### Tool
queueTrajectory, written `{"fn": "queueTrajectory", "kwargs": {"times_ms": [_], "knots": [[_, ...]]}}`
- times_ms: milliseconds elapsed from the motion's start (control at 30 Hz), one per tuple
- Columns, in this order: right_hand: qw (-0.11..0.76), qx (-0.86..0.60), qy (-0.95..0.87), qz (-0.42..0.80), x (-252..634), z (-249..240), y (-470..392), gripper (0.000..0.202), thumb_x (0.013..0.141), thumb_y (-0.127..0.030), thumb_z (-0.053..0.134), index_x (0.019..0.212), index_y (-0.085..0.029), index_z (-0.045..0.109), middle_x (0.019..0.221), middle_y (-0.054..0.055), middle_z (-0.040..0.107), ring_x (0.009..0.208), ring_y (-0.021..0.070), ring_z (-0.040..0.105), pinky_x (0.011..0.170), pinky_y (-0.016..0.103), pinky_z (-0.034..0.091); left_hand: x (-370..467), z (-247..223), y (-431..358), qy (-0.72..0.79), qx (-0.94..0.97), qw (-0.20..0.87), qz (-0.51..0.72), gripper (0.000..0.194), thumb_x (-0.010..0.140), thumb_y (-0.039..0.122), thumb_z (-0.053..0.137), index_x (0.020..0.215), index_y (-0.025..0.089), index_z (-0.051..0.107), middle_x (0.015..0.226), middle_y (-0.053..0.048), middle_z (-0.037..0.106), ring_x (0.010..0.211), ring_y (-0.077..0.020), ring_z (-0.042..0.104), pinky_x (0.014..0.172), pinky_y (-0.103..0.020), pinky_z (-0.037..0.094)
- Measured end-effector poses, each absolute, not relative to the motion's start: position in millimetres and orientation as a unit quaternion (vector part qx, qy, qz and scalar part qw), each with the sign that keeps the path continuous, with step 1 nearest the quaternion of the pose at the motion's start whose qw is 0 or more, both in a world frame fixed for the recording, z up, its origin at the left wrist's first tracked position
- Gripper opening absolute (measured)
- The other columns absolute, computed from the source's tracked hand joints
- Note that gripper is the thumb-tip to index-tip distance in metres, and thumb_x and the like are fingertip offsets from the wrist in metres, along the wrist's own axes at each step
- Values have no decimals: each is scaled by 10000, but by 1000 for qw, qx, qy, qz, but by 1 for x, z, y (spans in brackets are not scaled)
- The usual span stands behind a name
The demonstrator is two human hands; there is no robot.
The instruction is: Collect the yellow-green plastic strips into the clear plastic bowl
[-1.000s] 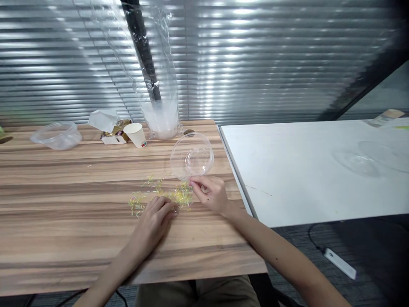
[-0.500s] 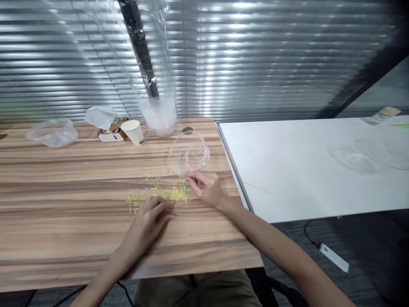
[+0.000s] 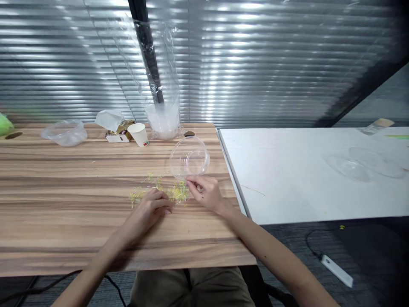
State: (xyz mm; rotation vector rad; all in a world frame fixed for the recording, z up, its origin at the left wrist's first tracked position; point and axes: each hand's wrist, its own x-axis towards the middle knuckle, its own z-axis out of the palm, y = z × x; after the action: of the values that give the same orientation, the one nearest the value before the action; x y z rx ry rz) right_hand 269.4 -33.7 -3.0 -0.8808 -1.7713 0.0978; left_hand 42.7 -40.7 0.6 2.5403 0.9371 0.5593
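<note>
The clear bowl (image 3: 189, 157) just beyond the right hand (image 3: 204, 192) looks empty — the yellow-green strands (image 3: 166, 194) all lie on the surface (image 3: 64, 192). Right hand pinches a few; left hand (image 3: 150, 209) rests loosely curled on them.

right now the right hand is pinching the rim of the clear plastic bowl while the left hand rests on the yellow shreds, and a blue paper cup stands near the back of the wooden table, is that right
Not quite: the paper cup is white, not blue, as the head view shows. The rest holds: the right hand pinches the near rim of the clear plastic bowl, the left hand rests on the yellow shreds, and the cup stands near the back of the wooden table.
</note>
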Motion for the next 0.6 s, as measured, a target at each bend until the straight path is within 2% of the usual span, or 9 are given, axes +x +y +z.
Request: {"fn": "queueTrajectory", "kwargs": {"times_ms": [333, 600], "knots": [[556, -361, -747, 40, 269, -2, -34, 160, 901, -159, 515, 856, -155, 669, 681, 18, 692, 542, 108, 604, 550, 212, 471, 45, -1, -28, 300, 902, 226, 212, 164, 907, 249, 583, 798, 214, 699, 871, -38, 638, 863, -182, 542, 794, -307, 401], [553, -357, -751, 50, 270, -1, -35, 166, 901, -165, 516, 874, -164, 679, 682, 14, 699, 548, 108, 621, 561, 210, 495, 45, 2, -22, 273, 905, 268, 184, 194, 925, 268, 555, 812, 216, 704, 891, -40, 630, 885, -173, 549, 808, -293, 399]]}}
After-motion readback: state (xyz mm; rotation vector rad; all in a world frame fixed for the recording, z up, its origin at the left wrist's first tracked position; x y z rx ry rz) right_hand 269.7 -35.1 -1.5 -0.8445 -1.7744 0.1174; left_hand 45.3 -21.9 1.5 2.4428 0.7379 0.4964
